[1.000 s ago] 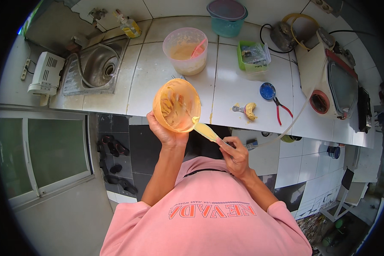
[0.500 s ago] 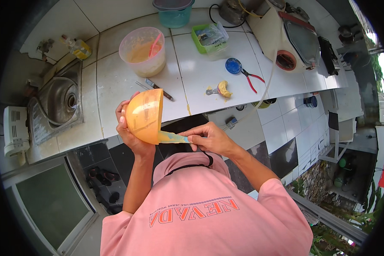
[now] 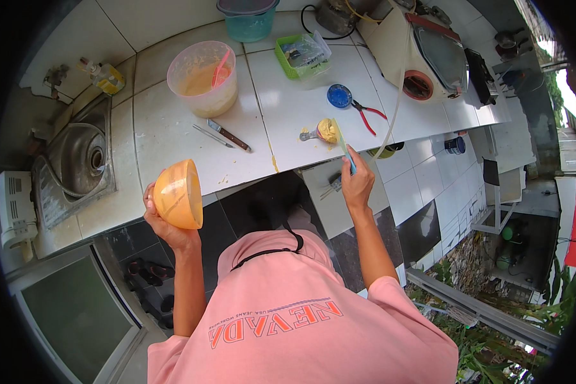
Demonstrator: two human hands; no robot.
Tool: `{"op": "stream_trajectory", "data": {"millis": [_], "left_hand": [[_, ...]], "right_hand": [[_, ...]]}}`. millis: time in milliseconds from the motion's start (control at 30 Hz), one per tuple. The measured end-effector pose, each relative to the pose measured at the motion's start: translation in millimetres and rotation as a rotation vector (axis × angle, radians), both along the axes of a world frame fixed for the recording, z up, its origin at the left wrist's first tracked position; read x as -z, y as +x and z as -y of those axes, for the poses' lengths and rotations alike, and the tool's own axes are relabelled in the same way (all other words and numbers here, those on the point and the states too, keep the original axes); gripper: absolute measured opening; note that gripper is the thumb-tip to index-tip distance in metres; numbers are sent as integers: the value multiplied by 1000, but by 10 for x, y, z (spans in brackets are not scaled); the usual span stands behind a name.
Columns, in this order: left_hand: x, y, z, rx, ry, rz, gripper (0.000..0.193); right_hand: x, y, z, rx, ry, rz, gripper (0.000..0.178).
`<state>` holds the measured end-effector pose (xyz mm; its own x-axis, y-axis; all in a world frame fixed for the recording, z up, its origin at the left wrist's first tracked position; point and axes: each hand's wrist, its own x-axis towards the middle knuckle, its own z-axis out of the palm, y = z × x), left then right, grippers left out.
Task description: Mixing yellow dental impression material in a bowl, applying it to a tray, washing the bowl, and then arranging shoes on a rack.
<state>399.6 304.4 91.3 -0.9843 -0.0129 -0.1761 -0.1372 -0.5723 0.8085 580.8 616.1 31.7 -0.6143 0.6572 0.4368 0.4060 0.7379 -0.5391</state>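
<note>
Left hand (image 3: 171,233): you cup the tilted orange bowl (image 3: 176,194) by the counter (image 3: 288,89) edge | Right hand (image 3: 357,182): you clasp a spatula (image 3: 343,146), blade at the yellow lump (image 3: 327,131), contact unclear | Done: lump heaped at a metal-handled tool (image 3: 308,136) | Left: bowl contents hidden

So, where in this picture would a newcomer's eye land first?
First, the glossy orange bowl, tipped sideways in the left hand at the front of the counter. Then the spatula in the right hand, its tip beside a yellow blob over the counter. Farther back stands a pale pink bucket.
</note>
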Motion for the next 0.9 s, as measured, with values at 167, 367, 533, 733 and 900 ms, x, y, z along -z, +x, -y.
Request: {"op": "stream_trajectory", "data": {"millis": [167, 367, 533, 733, 900], "left_hand": [[-5, 66, 37, -18, -34, -23, 37], [-10, 75, 97, -48, -34, -2, 38], [19, 64, 112, -85, -24, 14, 38], [49, 77, 73, -89, -36, 13, 38], [51, 92, 35, -97, 11, 64, 35]], "right_hand": [[46, -62, -7, -6, -43, 34, 33], [117, -112, -29, -10, -55, 45, 33], [139, -124, -56, -27, -49, 55, 33], [2, -134, -82, -19, -37, -8, 31], [-140, -24, -136, 14, 81, 86, 28]]}}
